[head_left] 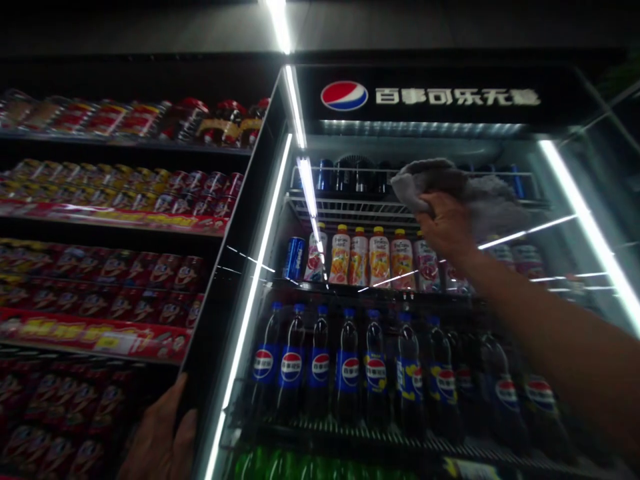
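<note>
My right hand (447, 227) is closed on a grey cloth (435, 180), raised in front of the upper part of a drinks cooler's glass door (350, 150). The cloth is bunched at the fingers, and its right part trails off in a blur. Low on the left, my left hand (163, 433) rests against the cooler's black side frame (213, 313), fingers stretched and apart, with nothing seen in it. Part of that hand lies in shadow and is cut off by the lower edge of the view.
Behind the glass stand juice bottles (379, 257), a blue can (294, 259) and cola bottles (291, 367), with green bottles (300, 463) below. Left of the cooler, shelves hold rows of small cans (115, 267) and packaged food (107, 117). A lit sign (455, 97) tops the cooler.
</note>
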A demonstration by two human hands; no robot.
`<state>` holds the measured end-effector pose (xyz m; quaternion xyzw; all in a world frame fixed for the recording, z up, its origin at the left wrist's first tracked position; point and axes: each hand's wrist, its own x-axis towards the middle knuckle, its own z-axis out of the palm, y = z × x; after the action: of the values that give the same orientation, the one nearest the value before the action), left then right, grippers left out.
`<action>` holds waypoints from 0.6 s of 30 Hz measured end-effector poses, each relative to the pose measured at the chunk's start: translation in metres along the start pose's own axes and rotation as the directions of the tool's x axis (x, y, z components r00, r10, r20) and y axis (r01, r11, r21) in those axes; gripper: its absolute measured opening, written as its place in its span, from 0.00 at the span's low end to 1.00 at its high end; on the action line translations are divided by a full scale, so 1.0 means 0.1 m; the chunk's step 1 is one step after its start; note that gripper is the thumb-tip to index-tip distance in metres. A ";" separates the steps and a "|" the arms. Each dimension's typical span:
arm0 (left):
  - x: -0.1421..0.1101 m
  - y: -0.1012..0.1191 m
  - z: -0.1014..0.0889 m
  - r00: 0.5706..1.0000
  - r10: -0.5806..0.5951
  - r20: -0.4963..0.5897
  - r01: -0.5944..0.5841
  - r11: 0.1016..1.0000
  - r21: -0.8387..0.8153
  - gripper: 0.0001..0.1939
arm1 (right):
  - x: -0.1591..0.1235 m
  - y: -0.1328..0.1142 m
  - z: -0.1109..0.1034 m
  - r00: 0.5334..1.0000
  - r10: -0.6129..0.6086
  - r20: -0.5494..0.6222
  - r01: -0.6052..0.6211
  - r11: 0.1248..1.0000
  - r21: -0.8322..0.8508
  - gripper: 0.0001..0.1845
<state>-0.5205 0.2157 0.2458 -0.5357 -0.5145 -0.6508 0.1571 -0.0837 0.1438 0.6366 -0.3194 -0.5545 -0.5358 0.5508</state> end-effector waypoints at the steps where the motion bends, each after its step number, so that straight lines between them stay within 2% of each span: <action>1: 0.01 0.03 -0.01 0.999 -0.034 0.005 0.035 0.999 -0.024 0.34 | -0.01 -0.16 0.07 0.999 -0.041 0.016 0.040 0.998 0.038 0.17; 4: 0.01 0.08 -0.02 0.996 -0.084 -0.014 0.083 0.993 -0.081 0.36 | -0.08 -0.67 0.23 0.987 -0.151 0.052 0.145 0.984 0.107 0.14; 9: 0.00 0.12 -0.04 0.997 -0.073 -0.025 0.069 0.989 -0.129 0.37 | -0.31 -1.47 0.44 0.949 -0.288 0.129 0.254 0.940 0.227 0.15; 14: -0.01 0.16 -0.06 0.996 -0.081 -0.035 0.075 0.987 -0.143 0.38 | -0.58 -2.09 0.64 0.915 -0.381 0.131 0.322 0.887 0.332 0.14; 18: 0.00 0.12 -0.04 0.997 -0.002 -0.074 -0.006 0.994 -0.106 0.35 | -0.85 -2.50 0.70 0.878 -0.466 0.113 0.398 0.840 0.368 0.11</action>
<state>-0.5132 0.2069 0.2521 -0.5195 -0.4725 -0.6965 0.1478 -0.3228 0.1750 0.5081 -0.1393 -0.7470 -0.5101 0.4030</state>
